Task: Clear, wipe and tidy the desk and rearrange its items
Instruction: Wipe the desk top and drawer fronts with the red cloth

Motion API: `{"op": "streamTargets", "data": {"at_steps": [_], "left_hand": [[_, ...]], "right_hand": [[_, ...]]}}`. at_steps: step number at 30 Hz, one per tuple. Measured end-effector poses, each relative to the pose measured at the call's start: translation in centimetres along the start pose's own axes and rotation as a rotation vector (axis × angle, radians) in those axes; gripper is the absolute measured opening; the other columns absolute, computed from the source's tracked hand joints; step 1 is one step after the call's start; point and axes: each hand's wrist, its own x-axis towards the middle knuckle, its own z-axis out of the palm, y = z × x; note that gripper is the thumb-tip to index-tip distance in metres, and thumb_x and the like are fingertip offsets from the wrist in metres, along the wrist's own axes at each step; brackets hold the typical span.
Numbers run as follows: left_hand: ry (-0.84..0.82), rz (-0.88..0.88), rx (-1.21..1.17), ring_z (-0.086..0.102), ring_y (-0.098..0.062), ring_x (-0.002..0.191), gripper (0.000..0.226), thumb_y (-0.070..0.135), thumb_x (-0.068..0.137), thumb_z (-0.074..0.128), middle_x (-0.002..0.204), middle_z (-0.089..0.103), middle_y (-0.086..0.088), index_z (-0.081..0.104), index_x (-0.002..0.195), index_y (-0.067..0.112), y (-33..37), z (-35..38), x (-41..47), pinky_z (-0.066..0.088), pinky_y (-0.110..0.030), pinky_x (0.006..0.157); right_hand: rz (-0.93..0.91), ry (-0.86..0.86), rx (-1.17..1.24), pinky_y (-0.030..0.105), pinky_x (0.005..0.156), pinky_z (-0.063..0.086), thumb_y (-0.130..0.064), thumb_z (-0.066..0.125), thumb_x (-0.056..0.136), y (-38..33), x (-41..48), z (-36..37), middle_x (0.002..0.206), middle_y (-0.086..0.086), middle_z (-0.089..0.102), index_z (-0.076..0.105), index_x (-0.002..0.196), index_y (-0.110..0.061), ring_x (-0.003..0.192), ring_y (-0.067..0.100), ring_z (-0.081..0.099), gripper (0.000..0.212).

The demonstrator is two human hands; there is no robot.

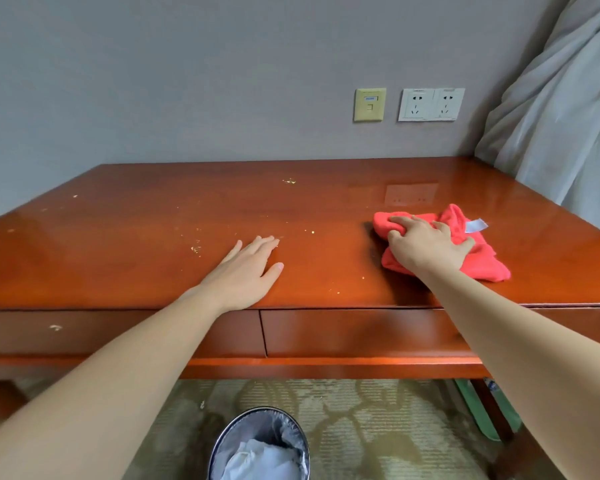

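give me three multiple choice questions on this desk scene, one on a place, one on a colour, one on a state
1. Where is the waste bin?
A on the floor below the desk
B on the desk top
C on a chair

2. What colour is the cloth?
A blue
B red
C white

3. How does the left hand lie?
A gripping the cloth
B curled round the waste bin's rim
C flat on the desk, fingers straight

Answers: 1 A, the waste bin stands on the floor under the desk's front edge; 2 B, the cloth under the right hand is red; 3 C, its palm rests on the wood and holds nothing.
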Motion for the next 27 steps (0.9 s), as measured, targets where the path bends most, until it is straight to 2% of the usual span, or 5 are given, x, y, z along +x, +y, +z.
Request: {"op": "streamTargets", "data": {"at_steps": [3,7,13,21,27], "left_hand": [[-0.006,-0.003,-0.008,-0.004,-0.016,0.152,0.058,0.047,0.105,0.024,0.165,0.006,0.011,0.013,0.158,0.027,-0.2,0.0,-0.4,-0.001,-0.037,0.123],[-0.028,0.02,0.022,-0.005,-0.008,0.151,0.057,0.043,0.107,0.023,0.165,0.004,0.01,0.01,0.159,0.022,0.9,-0.4,-2.4,-0.009,-0.026,0.116],[-0.081,-0.019,0.029,-0.006,-0.009,0.151,0.06,0.044,0.107,0.021,0.166,-0.004,0.008,0.003,0.159,0.022,0.6,-0.5,-5.8,-0.004,-0.031,0.123],[-0.152,0.002,0.008,-0.005,-0.013,0.152,0.058,0.039,0.108,0.025,0.166,-0.002,0.003,0.006,0.159,0.019,1.8,-0.9,-8.1,-0.001,-0.033,0.124],[-0.093,0.048,-0.148,0.001,-0.012,0.152,0.055,0.042,0.107,0.021,0.165,0.012,0.002,0.017,0.158,0.021,4.1,-0.1,-7.4,-0.002,-0.036,0.124]], "right_hand": [[-0.144,-0.023,0.056,0.065,0.109,0.009,-0.043,0.038,0.09,-2.2,-1.5,0.8,0.143,-0.004,0.05,0.051,0.133,-0.05,0.139,0.022,0.033,0.045],[-0.291,-0.089,0.114,0.063,0.107,0.012,-0.047,0.038,0.086,-3.5,-3.8,1.2,0.141,-0.012,0.052,0.053,0.122,-0.06,0.136,0.018,0.036,0.041],[-0.397,-0.127,0.136,0.064,0.107,0.012,-0.047,0.04,0.084,-3.9,-8.7,0.6,0.138,-0.011,0.054,0.053,0.121,-0.061,0.136,0.015,0.035,0.041],[-0.494,-0.109,0.141,0.062,0.108,0.015,-0.042,0.046,0.086,-2.8,-13.5,-0.7,0.137,-0.018,0.054,0.056,0.121,-0.057,0.136,0.01,0.034,0.04],[-0.545,-0.129,0.027,0.06,0.103,0.018,-0.05,0.044,0.088,-2.7,-14.3,-0.7,0.15,-0.025,0.037,0.039,0.134,-0.061,0.142,0.011,0.026,0.048]]}}
